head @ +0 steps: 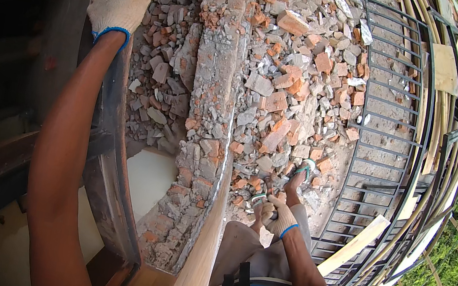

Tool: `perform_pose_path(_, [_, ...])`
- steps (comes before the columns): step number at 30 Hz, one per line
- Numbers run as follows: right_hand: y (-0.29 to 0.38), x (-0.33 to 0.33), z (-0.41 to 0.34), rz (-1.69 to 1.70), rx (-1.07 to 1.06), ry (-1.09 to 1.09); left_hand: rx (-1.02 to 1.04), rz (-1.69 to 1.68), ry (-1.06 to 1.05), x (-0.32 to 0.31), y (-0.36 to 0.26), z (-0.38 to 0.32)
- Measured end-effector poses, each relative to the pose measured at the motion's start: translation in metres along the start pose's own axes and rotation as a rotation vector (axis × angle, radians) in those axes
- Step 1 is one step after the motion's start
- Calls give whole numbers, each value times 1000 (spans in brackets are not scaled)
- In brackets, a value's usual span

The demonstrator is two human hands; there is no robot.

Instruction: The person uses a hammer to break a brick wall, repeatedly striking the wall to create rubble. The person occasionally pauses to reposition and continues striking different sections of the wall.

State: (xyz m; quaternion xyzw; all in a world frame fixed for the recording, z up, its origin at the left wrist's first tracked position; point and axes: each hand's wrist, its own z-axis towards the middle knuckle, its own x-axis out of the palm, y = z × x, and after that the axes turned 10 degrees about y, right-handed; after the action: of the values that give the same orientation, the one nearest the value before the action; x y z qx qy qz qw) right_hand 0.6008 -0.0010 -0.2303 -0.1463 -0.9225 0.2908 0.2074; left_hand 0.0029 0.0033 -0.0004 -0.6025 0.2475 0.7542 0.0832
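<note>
My left hand (118, 2), in a cream knit glove with a blue cuff, rests on a dark window or door frame (117, 94), thumb and fingers spread over it. Low in front of my body, my gloved right hand (280, 216) is closed around the handle of what looks like a hammer (268, 185). The tool's head points down at the rubble near my feet; part of its handle is hidden in my fist. Between the frame and my legs runs a broken brick wall (215, 73), its top rough with mortar and chipped brick.
Loose brick rubble (280, 101) covers the ground around my sandalled feet (303, 168). More rubble (160, 69) lies beyond the wall. A black metal grille (389, 110) lies at right, with wooden planks (354, 248) and poles on and beside it. A pale board (148, 184) sits by the frame.
</note>
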Motion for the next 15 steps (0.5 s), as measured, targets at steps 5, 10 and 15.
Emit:
perform_pose_path(5, [96,9,-81,-293,-894,-34,13,-12,-24,1,-1,-1])
perform_pose_path(10, [197,-12,-99,-336,-1460,-179,23,14,23,1,3,1])
perform_pose_path(15, [46,86,54,-20,-1423,-314,3,-7,34,-1,5,1])
